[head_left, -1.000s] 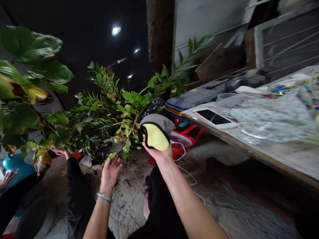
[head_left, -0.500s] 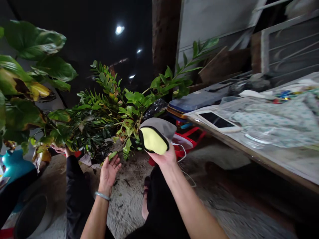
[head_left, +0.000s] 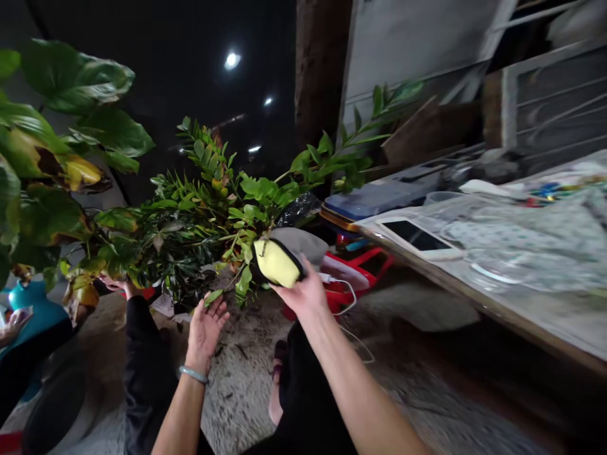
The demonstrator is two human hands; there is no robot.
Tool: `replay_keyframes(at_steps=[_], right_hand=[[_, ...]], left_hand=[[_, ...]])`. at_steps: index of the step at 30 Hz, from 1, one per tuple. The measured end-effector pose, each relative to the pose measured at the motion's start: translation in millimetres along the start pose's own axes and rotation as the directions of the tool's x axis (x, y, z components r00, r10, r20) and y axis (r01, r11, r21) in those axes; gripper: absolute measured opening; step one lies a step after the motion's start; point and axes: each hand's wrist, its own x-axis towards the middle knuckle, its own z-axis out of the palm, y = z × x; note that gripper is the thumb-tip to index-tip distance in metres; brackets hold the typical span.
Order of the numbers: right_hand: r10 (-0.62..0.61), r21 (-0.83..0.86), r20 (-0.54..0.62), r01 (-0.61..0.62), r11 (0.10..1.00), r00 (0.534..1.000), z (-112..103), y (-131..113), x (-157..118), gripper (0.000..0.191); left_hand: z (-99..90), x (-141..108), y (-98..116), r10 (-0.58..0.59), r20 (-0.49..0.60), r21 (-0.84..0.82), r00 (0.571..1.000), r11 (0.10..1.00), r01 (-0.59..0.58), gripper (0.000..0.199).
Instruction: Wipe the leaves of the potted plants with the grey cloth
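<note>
My right hand (head_left: 306,287) grips the near end of a soft grey fabric item with a yellow panel edged in black (head_left: 277,262). Its far side reaches up against the plants, and I cannot make out exactly what kind of article it is. My left hand (head_left: 208,325), with a pale bangle at the wrist, is palm up with the fingers spread, and nothing rests in it. A green leaf (head_left: 213,296) of the leafy plants (head_left: 213,208) hangs right at its fingertips.
On the right stands a table (head_left: 474,297) bearing a white phone (head_left: 417,237) and dotted cloth. Beneath it are a red plastic stool (head_left: 365,272) and a white cable (head_left: 353,297). Other people's hands (head_left: 116,284) and a turquoise container (head_left: 38,306) are at left.
My right hand has tipped the fabric item and shifted it slightly left, so its yellow panel looks more folded. My left hand has barely moved. Another person's hand now shows at the far left.
</note>
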Motion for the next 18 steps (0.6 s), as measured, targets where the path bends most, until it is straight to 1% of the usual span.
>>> replay_keyframes(at_steps=[1, 2, 3, 4, 5, 6, 7, 8, 10, 12, 13, 15, 17, 18], right_hand=[[0.052, -0.015, 0.004, -0.051, 0.999, 0.999, 11.6, 6.8, 7.0, 0.027], [0.14, -0.066, 0.004, -0.14, 0.988, 0.99, 19.7, 17.0, 8.3, 0.028], [0.24, -0.142, 0.017, -0.235, 0.962, 0.971, 23.4, 29.0, 3.8, 0.028], [0.337, -0.235, 0.03, -0.321, 0.917, 0.941, 22.3, 41.4, -5.7, 0.029], [0.42, -0.333, 0.036, -0.385, 0.861, 0.907, 16.8, 52.7, -18.9, 0.03], [0.477, -0.419, 0.035, -0.421, 0.805, 0.878, 7.7, 61.9, -34.1, 0.032], [0.509, -0.483, 0.028, -0.434, 0.76, 0.86, -3.7, 68.2, -49.8, 0.035], [0.527, -0.513, 0.007, -0.449, 0.731, 0.85, -16.2, 71.6, -64.4, 0.037], [0.527, -0.518, -0.056, -0.476, 0.711, 0.848, -39.4, 71.2, -86.6, 0.038], [0.496, -0.493, -0.123, -0.487, 0.721, 0.859, -54.9, 65.9, -98.2, 0.036], [0.482, -0.489, -0.146, -0.486, 0.724, 0.864, -59.1, 63.3, -101.0, 0.035], [0.458, -0.499, -0.17, -0.477, 0.724, 0.872, -60.2, 59.5, -103.4, 0.033], [0.44, -0.532, -0.168, -0.457, 0.713, 0.882, -52.3, 57.4, -104.1, 0.032], [0.426, -0.558, -0.15, -0.432, 0.709, 0.892, -44.8, 56.7, -103.8, 0.033]], left_hand=[[2.7, -1.8, 0.8, 0.006, 0.001, -0.002, 1.0, 1.0, -0.006, 0.024], [4.7, -3.1, 2.3, 0.018, -0.001, -0.011, 1.0, 1.0, -0.018, 0.024], [5.6, -3.9, 4.5, 0.038, -0.007, -0.024, 0.999, 0.999, -0.039, 0.024], [5.3, -4.1, 7.4, 0.063, -0.022, -0.036, 0.998, 0.997, -0.064, 0.024], [3.6, -3.8, 10.8, 0.087, -0.05, -0.042, 0.995, 0.995, -0.089, 0.024], [0.5, -3.1, 14.8, 0.107, -0.089, -0.043, 0.99, 0.993, -0.112, 0.022], [-3.6, -2.0, 19.3, 0.125, -0.133, -0.038, 0.983, 0.991, -0.131, 0.02], [-8.5, -0.8, 24.0, 0.139, -0.178, -0.032, 0.974, 0.989, -0.147, 0.017], [-19.3, 2.2, 34.2, 0.166, -0.271, -0.03, 0.948, 0.983, -0.181, 0.009], [-28.6, 5.2, 45.0, 0.201, -0.355, -0.033, 0.913, 0.973, -0.227, 0.005], [-31.9, 6.7, 50.6, 0.224, -0.388, -0.031, 0.894, 0.966, -0.255, 0.004], [-35.7, 9.6, 62.1, 0.279, -0.403, -0.032, 0.872, 0.948, -0.318, 0.004], [-36.0, 12.4, 73.1, 0.337, -0.347, -0.048, 0.875, 0.926, -0.375, 0.005], [-35.2, 13.8, 78.0, 0.358, -0.307, -0.057, 0.882, 0.918, -0.392, 0.006]])
